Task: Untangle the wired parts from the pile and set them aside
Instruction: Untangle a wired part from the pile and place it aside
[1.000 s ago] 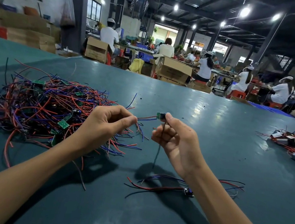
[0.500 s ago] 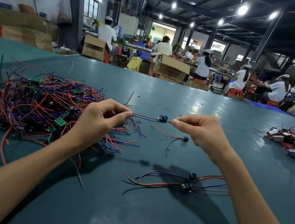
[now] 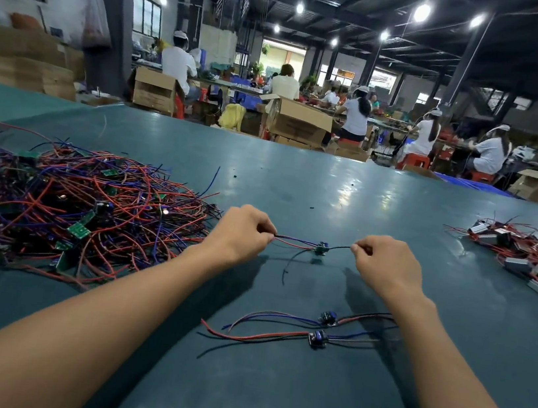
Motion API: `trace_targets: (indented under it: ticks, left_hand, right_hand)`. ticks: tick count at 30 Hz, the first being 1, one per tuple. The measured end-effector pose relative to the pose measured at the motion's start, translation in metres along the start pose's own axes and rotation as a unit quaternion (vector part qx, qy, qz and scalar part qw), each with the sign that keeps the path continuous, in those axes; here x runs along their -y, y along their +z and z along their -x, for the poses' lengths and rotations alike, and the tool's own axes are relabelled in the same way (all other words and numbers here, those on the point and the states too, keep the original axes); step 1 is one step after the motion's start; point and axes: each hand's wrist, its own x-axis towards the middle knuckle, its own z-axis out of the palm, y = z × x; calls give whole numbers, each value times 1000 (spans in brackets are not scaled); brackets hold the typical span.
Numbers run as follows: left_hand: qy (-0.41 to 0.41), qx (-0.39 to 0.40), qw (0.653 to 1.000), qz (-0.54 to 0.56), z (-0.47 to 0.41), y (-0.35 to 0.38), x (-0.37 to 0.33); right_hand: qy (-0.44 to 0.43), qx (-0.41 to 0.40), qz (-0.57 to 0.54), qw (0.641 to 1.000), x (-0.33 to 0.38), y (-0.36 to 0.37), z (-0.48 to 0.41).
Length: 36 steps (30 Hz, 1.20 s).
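On a big teal table [image 3: 298, 180] inside a dim workshop, people [image 3: 356, 114] in white tops sit at benches way at the back. Both hands hover over the middle of the table. The left hand [image 3: 239, 234] pinches the red and blue wires of one part [image 3: 322, 247] and the right hand [image 3: 387, 265] pinches its black wire, so the little board hangs stretched between them just above the surface. The pile [image 3: 70, 207] sprawls toward the left edge, with a smaller heap [image 3: 529, 257] at the right edge. Two freed parts [image 3: 317, 338] lie side by side nearer the front edge. Open boxes [image 3: 298, 121] stand past the far edge, can't tell what's in them.
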Motion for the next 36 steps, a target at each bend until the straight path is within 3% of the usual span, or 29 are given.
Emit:
trace_targets:
  ticks: [7, 10, 14, 15, 17, 19, 21, 25, 30, 36]
  left_hand:
    - [-66, 28, 997, -19, 3, 26, -4]
    - [-21, -25, 999, -32, 5, 10, -11]
    - [78, -126, 987, -64, 15, -54, -10]
    - [84, -111, 986, -96, 19, -73, -2]
    - [36, -4, 980, -196, 27, -103, 17]
    - [-38, 119, 939, -319, 37, -113, 34]
    - [-48, 162, 903, -396, 48, -105, 45]
    - [41, 83, 891, -445, 59, -88, 51]
    - [147, -76, 918, -361, 69, -94, 53]
    - [298, -82, 912, -270, 71, -92, 47]
  right_hand:
    - [37, -17, 108, 993, -1, 8, -2]
    - [65, 9, 133, 989, 6, 5, 3]
    - [18, -31, 84, 996, 31, -7, 10]
    - [-5, -54, 61, 997, 39, -10, 12]
    - [-60, -102, 17, 993, 55, -15, 18]
    - [-121, -137, -8, 983, 69, -15, 25]
    - [-184, -152, -23, 971, 80, -9, 32]
    - [-279, -117, -51, 952, 94, 6, 44]
    - [-334, -81, -88, 935, 107, 14, 57]
    - [-365, -43, -154, 917, 121, 17, 73]
